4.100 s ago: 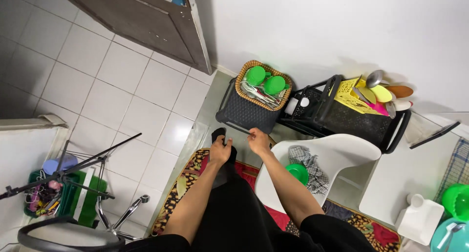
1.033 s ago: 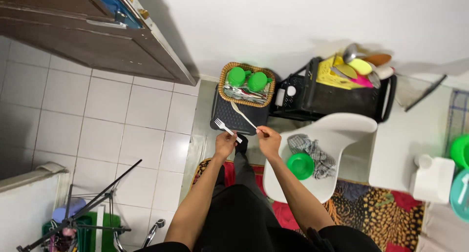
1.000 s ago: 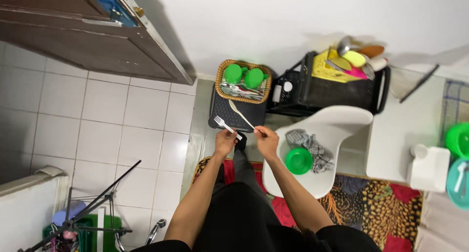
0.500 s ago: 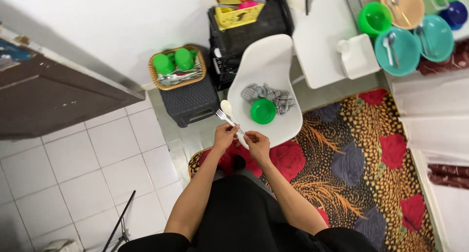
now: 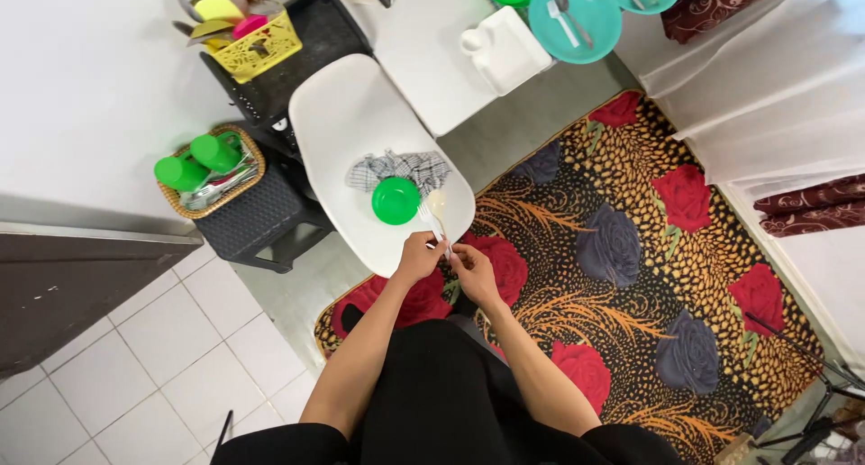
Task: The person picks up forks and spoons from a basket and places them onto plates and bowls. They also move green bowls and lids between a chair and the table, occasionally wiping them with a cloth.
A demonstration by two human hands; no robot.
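At the centre of the frame the left hand and the right hand meet, both closed around the handles of a white fork and a pale spoon — which hand grips which, I cannot tell. The utensil heads point up over the front edge of a white chair, just right of a green bowl lying beside a checked cloth. A rose-patterned rug fills the right.
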